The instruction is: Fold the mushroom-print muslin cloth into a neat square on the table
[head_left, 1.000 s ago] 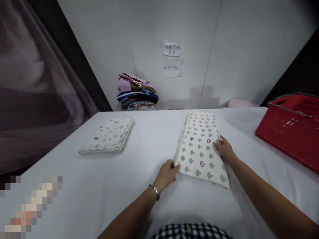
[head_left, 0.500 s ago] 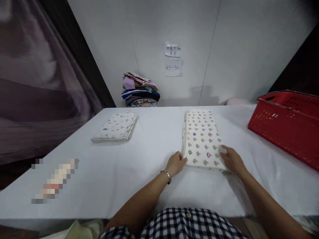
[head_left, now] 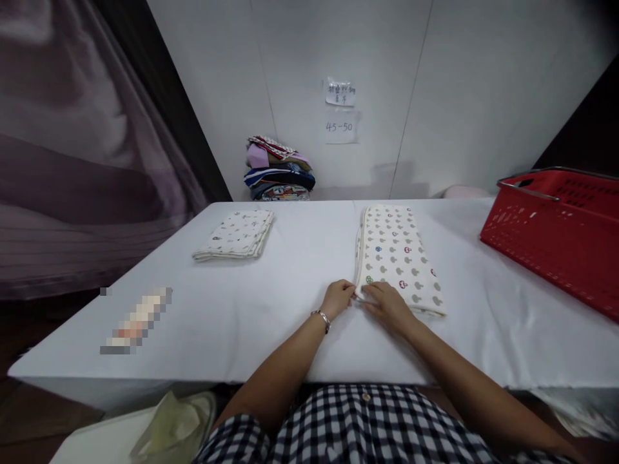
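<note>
White mushroom-print cloth: left hand pinches its seven o'clock corner. Right hand joins it from four o'clock, grip unclear.

The cream cloth, printed with grey-beige mushrooms plus 1 green, 1 blue and several red, lies folded into a long rectangle, layers showing along its left side. It stretches from near the tabletop's far edge toward the near edge.
</note>
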`<state>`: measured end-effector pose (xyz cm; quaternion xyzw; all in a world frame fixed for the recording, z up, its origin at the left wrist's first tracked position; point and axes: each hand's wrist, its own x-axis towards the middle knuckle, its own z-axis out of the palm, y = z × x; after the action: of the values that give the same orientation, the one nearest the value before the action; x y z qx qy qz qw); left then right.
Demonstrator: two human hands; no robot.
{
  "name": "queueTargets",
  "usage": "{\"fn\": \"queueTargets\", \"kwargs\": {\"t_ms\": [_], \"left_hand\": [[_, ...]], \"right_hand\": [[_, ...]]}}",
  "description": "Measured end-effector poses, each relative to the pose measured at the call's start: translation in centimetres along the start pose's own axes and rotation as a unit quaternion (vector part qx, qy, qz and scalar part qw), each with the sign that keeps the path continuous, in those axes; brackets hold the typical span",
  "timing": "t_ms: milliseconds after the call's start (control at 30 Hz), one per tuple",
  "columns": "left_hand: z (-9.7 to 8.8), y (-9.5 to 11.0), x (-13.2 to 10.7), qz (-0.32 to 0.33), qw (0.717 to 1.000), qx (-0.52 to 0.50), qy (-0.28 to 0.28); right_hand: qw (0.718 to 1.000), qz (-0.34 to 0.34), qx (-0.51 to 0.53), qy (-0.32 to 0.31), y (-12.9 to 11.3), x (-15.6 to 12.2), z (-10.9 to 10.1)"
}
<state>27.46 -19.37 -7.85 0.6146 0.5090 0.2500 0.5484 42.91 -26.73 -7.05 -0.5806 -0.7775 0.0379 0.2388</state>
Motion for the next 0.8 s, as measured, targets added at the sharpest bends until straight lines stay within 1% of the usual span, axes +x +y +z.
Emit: {"fn": "queueTargets", "kwargs": {"t_ms": [100, 200, 267, 367, 467, 533, 667, 800], "left_hand": [[-0.3, 0.4, -0.2, -0.012, 1.000, -0.019, -0.017], [-0.6, 0.8, -0.1, -0.025, 0.998, -0.031, -0.038], [-0.9, 0.8, 0.3, -0.039, 0.997, -0.044, -0.058], [-1.2, 0.8, 1.2, -0.048, 0.993, -0.074, -0.079], [-1.4, 1.1, 2.5, -0.040, 0.992, -0.094, -0.077], [-1.3, 1.5, 3.6, -0.036, 0.992, -0.097, -0.076], [-0.4, 2.6, 6.1, -0.033, 0.993, -0.085, -0.071], [0.6, 3.2, 8.6, -0.020, 0.998, -0.042, -0.038]], "right_hand": [[0.999, 0.025, -0.041, 0.012, -0.7, 0.1, 0.7], [0.998, 0.042, -0.044, 0.031, -0.9, 0.3, 1.3], [0.998, 0.047, -0.023, 0.041, -0.7, 0.3, 1.6], [0.995, 0.061, 0.038, 0.067, -0.3, 0.2, 2.1], [0.988, 0.067, 0.094, 0.100, 0.0, -0.1, 2.4], [0.986, 0.059, 0.109, 0.111, 0.1, -0.3, 2.5], [0.987, 0.046, 0.099, 0.116, 0.3, -0.4, 2.7], [0.989, 0.022, 0.085, 0.121, 0.4, -0.3, 2.9]]}}
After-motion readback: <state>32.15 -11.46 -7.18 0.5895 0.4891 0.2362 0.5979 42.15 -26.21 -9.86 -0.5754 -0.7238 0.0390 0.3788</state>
